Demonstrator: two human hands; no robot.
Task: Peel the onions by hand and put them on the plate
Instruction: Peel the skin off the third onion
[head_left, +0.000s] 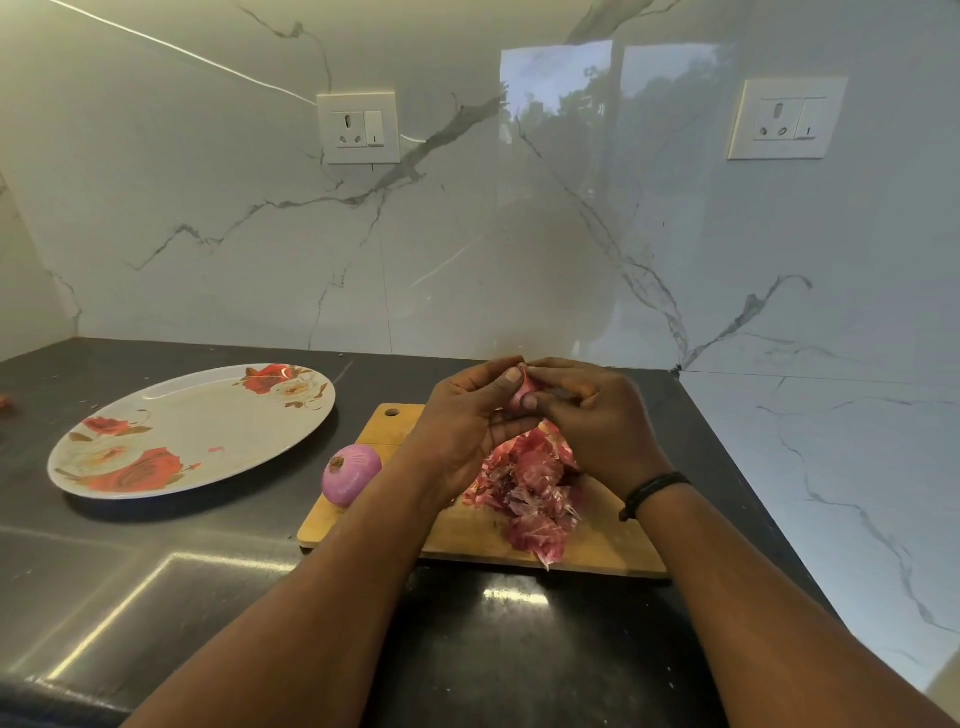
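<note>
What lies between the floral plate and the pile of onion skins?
In the head view, a peeled onion sits at the cutting board's left edge, between the plate and the skins.

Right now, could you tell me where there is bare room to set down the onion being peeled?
The flowered plate lies bare. The cutting board is crowded: peels at centre, peeled onion at its left edge.

Your forearms are bare, with no sleeves reaching into view. On your right wrist you wear a thin black band (653, 492), like a cord bracelet, snug just below your right hand (597, 421). Your left hand (462, 421) carries no ring or watch.
</note>
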